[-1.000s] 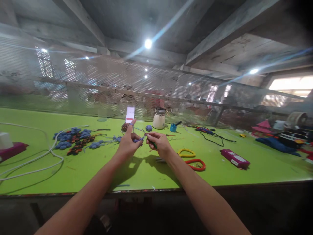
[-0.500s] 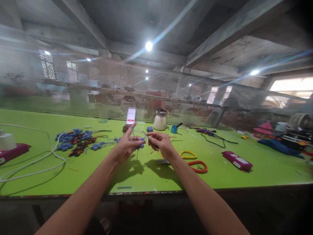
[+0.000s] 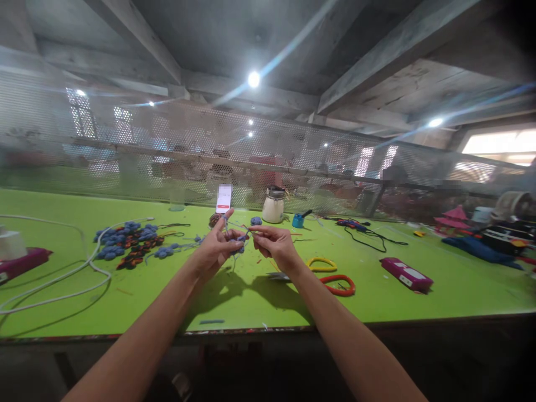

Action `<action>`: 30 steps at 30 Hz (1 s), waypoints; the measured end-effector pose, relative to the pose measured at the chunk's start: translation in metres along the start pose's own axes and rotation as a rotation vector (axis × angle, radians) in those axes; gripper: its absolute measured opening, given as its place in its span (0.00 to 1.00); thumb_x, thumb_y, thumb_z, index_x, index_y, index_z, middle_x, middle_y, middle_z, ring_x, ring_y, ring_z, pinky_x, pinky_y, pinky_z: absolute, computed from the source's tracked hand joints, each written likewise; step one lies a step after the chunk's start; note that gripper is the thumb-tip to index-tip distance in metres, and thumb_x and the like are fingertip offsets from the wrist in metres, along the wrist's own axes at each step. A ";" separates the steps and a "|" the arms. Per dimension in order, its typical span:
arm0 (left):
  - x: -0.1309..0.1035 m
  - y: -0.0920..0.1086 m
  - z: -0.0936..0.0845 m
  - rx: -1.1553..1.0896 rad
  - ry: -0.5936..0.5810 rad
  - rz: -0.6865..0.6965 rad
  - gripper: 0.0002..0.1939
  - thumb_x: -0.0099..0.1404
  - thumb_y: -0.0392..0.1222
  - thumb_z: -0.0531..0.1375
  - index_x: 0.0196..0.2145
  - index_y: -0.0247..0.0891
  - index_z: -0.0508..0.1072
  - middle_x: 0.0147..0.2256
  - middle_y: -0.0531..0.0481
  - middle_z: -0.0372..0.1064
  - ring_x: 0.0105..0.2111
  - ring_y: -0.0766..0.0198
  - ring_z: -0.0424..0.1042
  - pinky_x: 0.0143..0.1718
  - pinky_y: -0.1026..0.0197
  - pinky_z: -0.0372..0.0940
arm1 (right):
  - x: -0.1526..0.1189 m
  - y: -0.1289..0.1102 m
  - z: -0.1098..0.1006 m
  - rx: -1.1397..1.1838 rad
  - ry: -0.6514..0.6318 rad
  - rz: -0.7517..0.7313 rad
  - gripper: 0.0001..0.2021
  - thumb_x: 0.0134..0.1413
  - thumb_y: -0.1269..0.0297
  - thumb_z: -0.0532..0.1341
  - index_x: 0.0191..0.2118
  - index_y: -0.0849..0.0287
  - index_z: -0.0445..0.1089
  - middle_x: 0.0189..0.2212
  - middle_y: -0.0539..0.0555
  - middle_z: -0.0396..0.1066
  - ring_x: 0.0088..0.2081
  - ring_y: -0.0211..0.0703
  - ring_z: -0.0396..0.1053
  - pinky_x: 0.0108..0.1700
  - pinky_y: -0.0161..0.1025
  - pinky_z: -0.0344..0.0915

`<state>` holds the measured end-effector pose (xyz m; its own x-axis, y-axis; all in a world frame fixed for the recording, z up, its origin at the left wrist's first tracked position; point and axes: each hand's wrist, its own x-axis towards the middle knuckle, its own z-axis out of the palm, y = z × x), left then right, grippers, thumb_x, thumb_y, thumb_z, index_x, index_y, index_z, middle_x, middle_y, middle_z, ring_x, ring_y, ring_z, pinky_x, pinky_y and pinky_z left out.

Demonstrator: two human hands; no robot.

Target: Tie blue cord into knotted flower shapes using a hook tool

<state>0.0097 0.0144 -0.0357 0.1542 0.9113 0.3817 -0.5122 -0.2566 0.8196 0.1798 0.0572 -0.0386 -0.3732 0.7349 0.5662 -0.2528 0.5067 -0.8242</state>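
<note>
My left hand [image 3: 215,243] pinches a small piece of blue yarn work [image 3: 239,243] between thumb and fingers, its index finger raised with a strand over it. Close on the right, my right hand [image 3: 274,242] is closed at the fingertips on a thin tool, perhaps a crochet hook, that meets the yarn. Both hands are above the green table [image 3: 167,301]. Behind them lies a ball of blue yarn [image 3: 255,221]. Blue yarn pieces [image 3: 111,249] and dark orange-flecked ones [image 3: 136,257] are piled to the left.
Scissors [image 3: 340,285] with red and yellow handles lie beside my right forearm. Farther back stand a phone [image 3: 224,197], a white jar [image 3: 273,208] and a blue pot [image 3: 298,221]. A purple box [image 3: 406,273] is at the right, a white cable [image 3: 90,259] at the left.
The blue yarn work in my left hand has tilted and shifted slightly left and down. My right fingertips have moved a little left.
</note>
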 end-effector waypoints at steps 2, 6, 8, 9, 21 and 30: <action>0.000 0.000 0.000 0.008 0.013 0.019 0.52 0.47 0.23 0.67 0.65 0.39 0.48 0.32 0.49 0.73 0.31 0.68 0.71 0.33 0.67 0.64 | 0.000 0.001 0.000 -0.002 0.006 -0.008 0.14 0.45 0.64 0.66 0.40 0.60 0.77 0.17 0.46 0.64 0.14 0.27 0.51 0.17 0.31 0.47; 0.001 -0.001 0.001 0.038 0.043 0.057 0.51 0.46 0.24 0.67 0.64 0.37 0.49 0.30 0.52 0.72 0.29 0.68 0.69 0.34 0.66 0.64 | 0.000 0.002 0.000 -0.027 0.019 -0.024 0.14 0.46 0.64 0.65 0.40 0.60 0.77 0.16 0.46 0.63 0.15 0.27 0.51 0.17 0.31 0.48; 0.001 -0.002 0.002 0.062 0.064 0.066 0.52 0.45 0.24 0.68 0.64 0.35 0.49 0.28 0.53 0.71 0.29 0.68 0.68 0.33 0.66 0.63 | 0.000 0.003 0.001 -0.046 0.025 -0.029 0.14 0.46 0.63 0.65 0.40 0.60 0.77 0.16 0.46 0.63 0.15 0.28 0.51 0.17 0.31 0.48; 0.001 -0.002 0.003 0.075 0.075 0.069 0.52 0.45 0.25 0.68 0.64 0.35 0.49 0.28 0.53 0.70 0.28 0.68 0.68 0.33 0.66 0.63 | 0.000 0.003 0.001 -0.054 0.027 -0.032 0.14 0.46 0.63 0.65 0.40 0.60 0.77 0.16 0.46 0.63 0.15 0.28 0.51 0.17 0.31 0.49; 0.000 -0.002 0.006 0.050 0.072 0.062 0.47 0.50 0.28 0.67 0.64 0.36 0.51 0.30 0.51 0.72 0.30 0.69 0.69 0.34 0.66 0.62 | 0.002 0.008 0.001 -0.109 0.035 -0.028 0.15 0.46 0.62 0.65 0.41 0.63 0.77 0.16 0.46 0.63 0.14 0.27 0.50 0.16 0.30 0.48; 0.008 -0.007 -0.004 0.000 0.150 0.037 0.45 0.48 0.26 0.68 0.61 0.33 0.55 0.23 0.55 0.71 0.23 0.71 0.68 0.26 0.70 0.61 | 0.000 0.011 0.002 -0.189 -0.008 0.016 0.17 0.47 0.60 0.65 0.43 0.64 0.76 0.17 0.46 0.64 0.14 0.27 0.51 0.15 0.29 0.51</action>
<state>0.0110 0.0244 -0.0398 0.0072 0.9393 0.3431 -0.5148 -0.2907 0.8065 0.1755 0.0622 -0.0479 -0.3835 0.7402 0.5524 -0.0752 0.5711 -0.8174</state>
